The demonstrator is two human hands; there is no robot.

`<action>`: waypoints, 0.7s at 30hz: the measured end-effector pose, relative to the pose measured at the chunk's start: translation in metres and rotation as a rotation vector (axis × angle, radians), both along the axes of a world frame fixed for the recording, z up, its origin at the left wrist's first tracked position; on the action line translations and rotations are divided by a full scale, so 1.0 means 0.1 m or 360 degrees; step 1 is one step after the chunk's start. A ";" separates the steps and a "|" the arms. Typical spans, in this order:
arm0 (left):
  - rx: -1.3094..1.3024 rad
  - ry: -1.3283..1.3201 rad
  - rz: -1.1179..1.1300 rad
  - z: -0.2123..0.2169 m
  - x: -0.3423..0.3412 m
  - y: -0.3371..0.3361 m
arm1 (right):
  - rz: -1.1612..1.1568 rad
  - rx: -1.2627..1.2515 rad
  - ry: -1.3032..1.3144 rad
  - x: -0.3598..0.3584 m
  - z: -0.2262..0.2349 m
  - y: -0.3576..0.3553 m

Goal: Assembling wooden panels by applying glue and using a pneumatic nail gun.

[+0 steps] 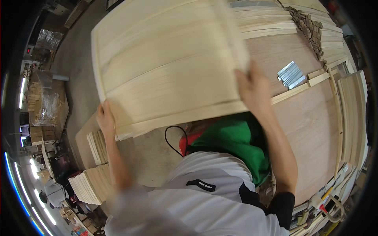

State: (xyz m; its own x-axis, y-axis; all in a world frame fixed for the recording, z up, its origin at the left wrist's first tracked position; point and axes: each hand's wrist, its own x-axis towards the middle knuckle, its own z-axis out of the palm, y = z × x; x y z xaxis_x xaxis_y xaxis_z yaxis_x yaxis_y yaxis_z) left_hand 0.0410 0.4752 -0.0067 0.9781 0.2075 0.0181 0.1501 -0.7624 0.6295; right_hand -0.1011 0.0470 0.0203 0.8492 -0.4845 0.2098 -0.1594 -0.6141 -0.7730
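Concrete floor (78, 70) runs along the left of the workshop; a bench (309, 141) topped with plywood stands on the right. Both of the wearer's hands hold one wooden panel (169, 74), raised off the bench and tilted, in front of the body. Left hand (106, 120) pinches the panel's left edge near its lower corner, thumb on the face. Right hand (254, 92) is closed on the right edge, lower part; motion blur softens its fingers.

Containers: cartons (42, 133) stand at far left, near crumpled clear film (49, 106); their contents cannot be seen. A wood divider (293, 92) parts the bench top into sections. Metal strips (291, 75) lie in the farther one, close to the divider. Small wood blocks (309, 33) sit heaped beyond, beside long slats (271, 25).

Two stacks of boards, one small (97, 146) and one larger (90, 184), stand at lower left. Green cloth (230, 137) lies beside the wearer's waist, partly covering a red object (183, 143) whose kind cannot be told. A black cord (166, 137) loops next to it.

Obscured: the panel's far edge is partly cut off by the frame, and its underside is hidden. Another person (57, 192) at lower left is small and indistinct.
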 end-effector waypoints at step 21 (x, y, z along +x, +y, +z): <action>-0.0057 -0.0465 -0.0171 -1.25 0.59 1.66 | 0.0142 -0.0251 0.0052 0.73 -1.32 0.82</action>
